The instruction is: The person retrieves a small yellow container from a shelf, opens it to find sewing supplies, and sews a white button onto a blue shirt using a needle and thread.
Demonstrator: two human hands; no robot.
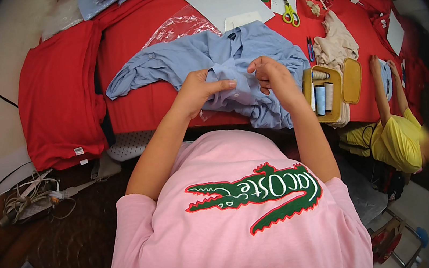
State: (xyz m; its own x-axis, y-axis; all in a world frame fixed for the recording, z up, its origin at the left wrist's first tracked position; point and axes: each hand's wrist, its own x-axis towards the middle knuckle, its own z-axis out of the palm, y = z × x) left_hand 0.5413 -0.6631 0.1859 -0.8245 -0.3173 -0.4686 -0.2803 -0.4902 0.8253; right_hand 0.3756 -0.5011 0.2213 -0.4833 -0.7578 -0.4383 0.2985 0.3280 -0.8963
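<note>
A light blue shirt [172, 58] lies rumpled on the red-covered table in front of me, its front edge hanging over the side. My left hand [199, 88] pinches a fold of the shirt between thumb and fingers, the thumb pointing right across the cloth. Just to the right, my right hand [273, 78] is raised over the shirt with thumb and index finger pressed together and the other fingers curled. Anything between those fingertips is too small to make out.
Right of the shirt stands a yellow box [307, 92] of thread spools [320, 99], its lid [351, 80] alongside. Beyond are blue snips [311, 49], yellow-handled scissors [290, 14], beige cloth [333, 42] and white paper [224, 0]. Folded red cloth [57, 95] hangs at left. A yellow-shirted co-worker [397, 140] works at right.
</note>
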